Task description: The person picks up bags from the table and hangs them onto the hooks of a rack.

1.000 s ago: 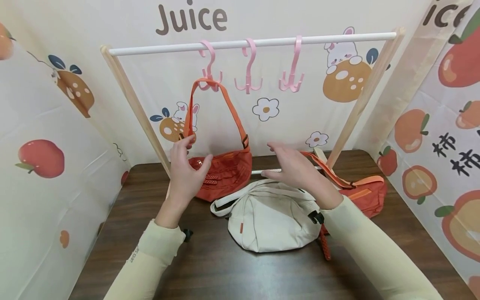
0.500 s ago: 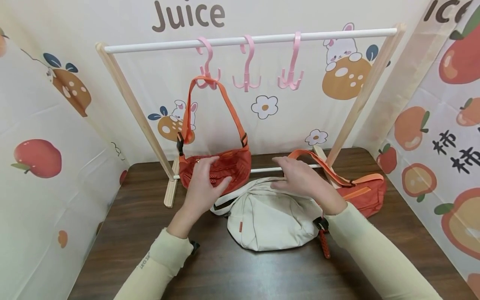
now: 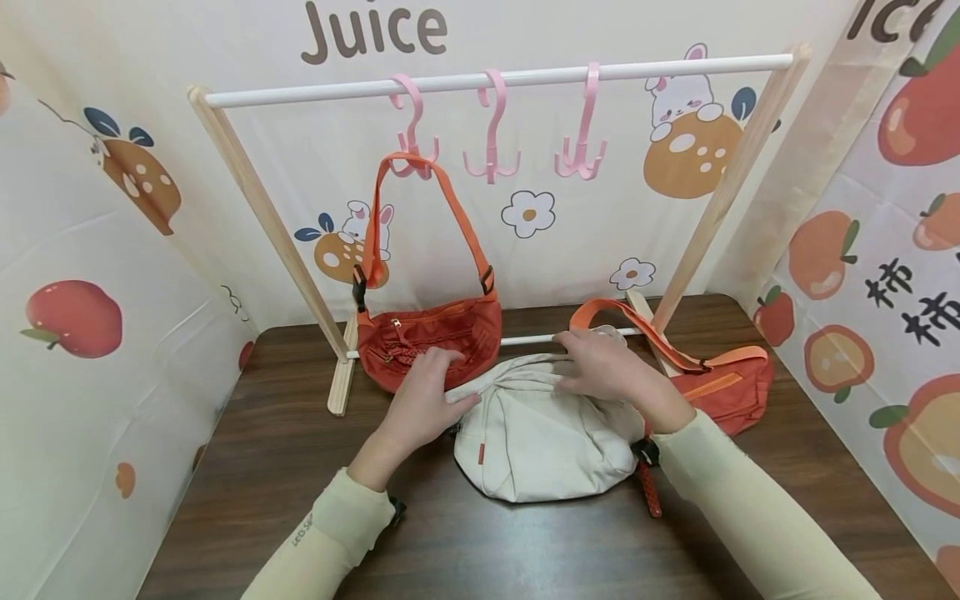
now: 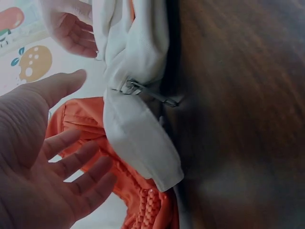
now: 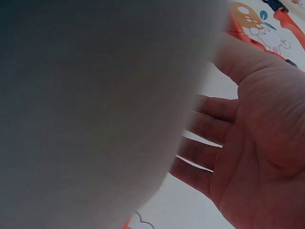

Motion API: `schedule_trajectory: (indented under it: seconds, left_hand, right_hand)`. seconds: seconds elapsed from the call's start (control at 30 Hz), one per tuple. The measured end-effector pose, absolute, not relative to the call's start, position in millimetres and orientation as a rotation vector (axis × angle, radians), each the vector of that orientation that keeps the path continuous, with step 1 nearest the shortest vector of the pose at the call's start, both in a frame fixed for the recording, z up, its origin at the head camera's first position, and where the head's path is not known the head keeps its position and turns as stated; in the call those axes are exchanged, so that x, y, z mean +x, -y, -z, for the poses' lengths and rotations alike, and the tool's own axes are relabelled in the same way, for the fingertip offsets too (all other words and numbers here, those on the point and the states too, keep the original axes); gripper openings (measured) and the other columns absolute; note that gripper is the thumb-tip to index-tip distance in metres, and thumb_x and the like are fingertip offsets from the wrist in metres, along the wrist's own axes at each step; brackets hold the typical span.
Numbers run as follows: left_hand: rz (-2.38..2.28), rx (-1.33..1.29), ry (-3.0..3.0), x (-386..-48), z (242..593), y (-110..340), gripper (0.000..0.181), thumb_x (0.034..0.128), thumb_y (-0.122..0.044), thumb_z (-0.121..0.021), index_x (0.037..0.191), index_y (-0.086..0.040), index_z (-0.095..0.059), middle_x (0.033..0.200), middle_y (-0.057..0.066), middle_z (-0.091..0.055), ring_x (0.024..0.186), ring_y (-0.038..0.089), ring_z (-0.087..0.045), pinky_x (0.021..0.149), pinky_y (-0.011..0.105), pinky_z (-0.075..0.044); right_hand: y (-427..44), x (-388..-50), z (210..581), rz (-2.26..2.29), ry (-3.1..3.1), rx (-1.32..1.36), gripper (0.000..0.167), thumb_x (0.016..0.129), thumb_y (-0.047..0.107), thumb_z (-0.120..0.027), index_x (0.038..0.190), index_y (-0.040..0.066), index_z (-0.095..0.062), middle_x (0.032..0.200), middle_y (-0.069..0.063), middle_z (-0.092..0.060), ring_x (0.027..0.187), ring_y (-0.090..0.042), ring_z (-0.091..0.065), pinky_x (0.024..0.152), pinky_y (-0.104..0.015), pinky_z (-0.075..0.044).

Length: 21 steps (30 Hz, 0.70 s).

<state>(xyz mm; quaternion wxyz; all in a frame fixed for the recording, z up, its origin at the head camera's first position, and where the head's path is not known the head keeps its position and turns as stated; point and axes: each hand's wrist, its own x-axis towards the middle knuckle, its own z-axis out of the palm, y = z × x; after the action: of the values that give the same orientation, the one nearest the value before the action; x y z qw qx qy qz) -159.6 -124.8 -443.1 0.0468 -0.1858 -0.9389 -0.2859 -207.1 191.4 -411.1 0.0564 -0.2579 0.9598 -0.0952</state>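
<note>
Mid-desk, before the rack: the white bag (image 3: 547, 442) lies slumped on the desk (image 3: 262, 483), its back near the rack's lower bar.
Left hand (image 3: 423, 400): thumb and fingers spread wide at the white bag's left end, gripping nothing; whether the thumb touches cloth, I cannot tell.
Right hand (image 3: 607, 367): at the bag's top right, fingers long and thumb apart; fingertips hidden, so contact is unclear.
Rack (image 3: 675, 68): along the back edge, three pink hooks on its rod; from the left hook (image 3: 412, 125) the hanging red bag (image 3: 427, 333) hangs by its strap.
Back right corner: the second red bag (image 3: 731, 392) lies near it, partly behind the right arm.
Room: widest towards the left edge and in front of the white bag; tighter between the two bags on the right. The front edge is out of view.
Tab (image 3: 482, 453): orange-red, on the white bag; too small to read.
Wall writing: "Juice" (image 3: 375, 32) at the back, a cut-off "ice" (image 3: 896, 18) top right, "柿" (image 3: 888, 287) twice on the right.
Left sleeve (image 3: 330, 533): "Lets S…", the rest unreadable.
</note>
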Motion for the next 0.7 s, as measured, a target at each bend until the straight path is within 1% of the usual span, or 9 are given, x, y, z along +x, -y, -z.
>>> schedule_trajectory:
  seconds: [0.13, 0.27, 0.37, 0.47, 0.57, 0.7]
  left_hand:
    - [0.771, -0.570, 2.935, -159, 450, 123, 0.067, 0.0865, -0.039, -0.090, 0.138, -0.008, -0.061, 0.129, 0.009, -0.061, 0.121, 0.031, -0.057, 0.102, 0.049, -0.049]
    - [0.725, -0.591, 2.953, -158, 457, 123, 0.062, 0.0855, -0.037, -0.091, 0.133, -0.009, -0.062, 0.124, 0.007, -0.061, 0.114, 0.030, -0.056, 0.100, 0.048, -0.048]
    - [0.703, -0.594, 2.963, -158, 460, 123, 0.059, 0.0853, -0.035, -0.091, 0.130, -0.010, -0.062, 0.123, 0.007, -0.061, 0.112, 0.029, -0.056, 0.100, 0.048, -0.048]
    - [0.711, -0.587, 2.965, -156, 460, 122, 0.054, 0.0862, -0.032, -0.090, 0.128, -0.010, -0.062, 0.123, 0.007, -0.061, 0.113, 0.030, -0.058, 0.099, 0.051, -0.049]
    - [0.725, -0.578, 2.976, -154, 459, 121, 0.049, 0.0884, -0.030, -0.088, 0.125, -0.011, -0.062, 0.120, 0.006, -0.062, 0.112, 0.029, -0.061, 0.096, 0.052, -0.051]
    - [0.765, -0.558, 3.000, -153, 460, 120, 0.041, 0.0915, -0.025, -0.085, 0.122, -0.012, -0.062, 0.114, 0.004, -0.064, 0.101, 0.025, -0.063, 0.092, 0.051, -0.051]
  right_hand:
    - [-194, -207, 417, 0.331, -2.872, -0.740, 0.077, 0.089, 0.037, -0.086, 0.148, -0.002, -0.054, 0.139, -0.022, -0.063, 0.127, -0.041, -0.061, 0.104, -0.059, -0.047]
    - [-197, -208, 422, 0.312, -2.850, -0.744, 0.075, 0.091, 0.036, -0.085, 0.148, -0.003, -0.054, 0.141, -0.022, -0.062, 0.130, -0.042, -0.059, 0.105, -0.058, -0.048]
    - [-199, -209, 424, 0.303, -2.842, -0.753, 0.073, 0.091, 0.035, -0.085, 0.146, -0.002, -0.055, 0.139, -0.021, -0.063, 0.129, -0.042, -0.059, 0.104, -0.058, -0.048]
    - [-199, -210, 425, 0.308, -2.844, -0.759, 0.065, 0.093, 0.034, -0.084, 0.142, -0.001, -0.059, 0.136, -0.019, -0.064, 0.126, -0.040, -0.061, 0.101, -0.057, -0.050]
    - [-200, -210, 426, 0.311, -2.855, -0.770, 0.053, 0.096, 0.033, -0.081, 0.136, 0.003, -0.064, 0.130, -0.016, -0.066, 0.120, -0.038, -0.063, 0.098, -0.056, -0.052]
    - [-201, -211, 429, 0.310, -2.878, -0.810, 0.037, 0.098, 0.029, -0.078, 0.125, 0.005, -0.068, 0.119, -0.012, -0.068, 0.109, -0.034, -0.065, 0.091, -0.053, -0.054]
